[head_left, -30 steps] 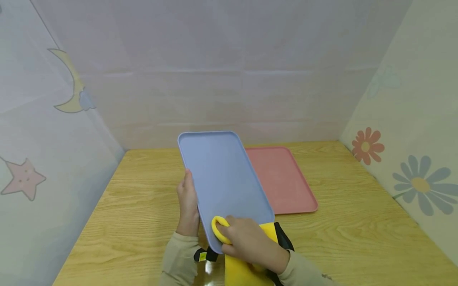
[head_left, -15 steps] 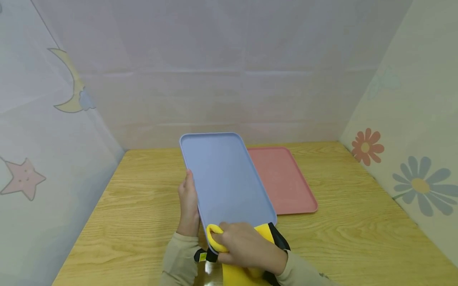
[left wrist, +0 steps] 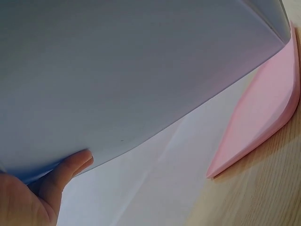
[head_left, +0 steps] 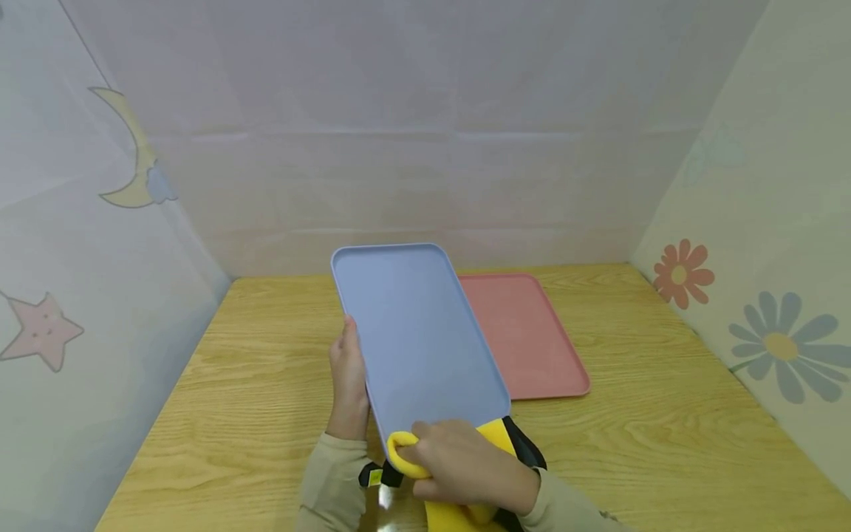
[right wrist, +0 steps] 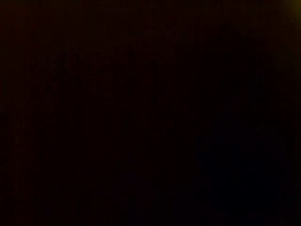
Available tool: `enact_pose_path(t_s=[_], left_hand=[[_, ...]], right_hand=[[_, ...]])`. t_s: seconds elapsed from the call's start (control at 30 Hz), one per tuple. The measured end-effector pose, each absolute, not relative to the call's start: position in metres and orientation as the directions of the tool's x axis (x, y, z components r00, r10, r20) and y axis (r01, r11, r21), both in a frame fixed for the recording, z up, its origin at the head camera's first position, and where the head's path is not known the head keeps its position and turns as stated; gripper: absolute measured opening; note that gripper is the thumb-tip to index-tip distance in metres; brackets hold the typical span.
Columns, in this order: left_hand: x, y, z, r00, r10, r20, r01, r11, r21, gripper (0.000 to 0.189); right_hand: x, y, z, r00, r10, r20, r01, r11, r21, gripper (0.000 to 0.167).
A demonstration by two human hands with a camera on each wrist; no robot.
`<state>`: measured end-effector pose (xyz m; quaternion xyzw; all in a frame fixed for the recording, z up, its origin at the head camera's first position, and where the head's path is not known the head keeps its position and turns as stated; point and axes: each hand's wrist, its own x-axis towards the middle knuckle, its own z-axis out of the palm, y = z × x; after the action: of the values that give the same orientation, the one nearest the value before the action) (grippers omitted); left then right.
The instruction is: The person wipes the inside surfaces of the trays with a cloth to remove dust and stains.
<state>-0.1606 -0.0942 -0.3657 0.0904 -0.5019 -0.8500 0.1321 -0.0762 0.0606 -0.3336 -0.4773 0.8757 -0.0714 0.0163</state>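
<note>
Fingers [head_left: 420, 428] of the person's right hand [head_left: 465, 459] were curled into a yellow cloth [head_left: 459, 519], gripping it so that a folded loop stood out just ahead of their tips. That loop touched the near left corner of a light blue rectangular tray [head_left: 425, 332], which stretched away from those fingers, tilted, its raised rim running all round. More of the cloth hung beneath the fingers, and a black part of it showed to the right of the knuckles. Over on the other side, the left hand [head_left: 348, 380] gripped the tray's left edge, its fingers bent at the rim; I couldn't tell how all of them lay behind it.

Beyond the right hand's fingers, and a little to their right, a pink tray [head_left: 525, 340] lay flat on the wood-grain table [head_left: 671, 384], partly covered from where I watched by the blue one. Near the left wrist, below its fingers, I saw a small yellow label [head_left: 375, 477] on something black. Well past both sets of fingers rose a pale backdrop [head_left: 425, 148]. The right wrist view was almost wholly dark.
</note>
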Motion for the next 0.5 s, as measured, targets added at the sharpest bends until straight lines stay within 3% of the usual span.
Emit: enact_pose_path(t_s=[0.2, 0.5], left_hand=[[-0.161, -0.096, -0.364, -0.934, -0.356, -0.025, 0.133, -0.413, 0.901, 0.039], [-0.161, -0.099, -0.361, -0.940, -0.342, -0.023, 0.133, -0.425, 0.895, 0.038]], right_hand=[[-0.078, 0.065, -0.336, -0.558, -0.830, -0.015, -0.818, 0.553, -0.160, 0.015], [-0.086, 0.079, -0.340, -0.637, -0.769, -0.055, -0.742, 0.631, -0.229, 0.009]])
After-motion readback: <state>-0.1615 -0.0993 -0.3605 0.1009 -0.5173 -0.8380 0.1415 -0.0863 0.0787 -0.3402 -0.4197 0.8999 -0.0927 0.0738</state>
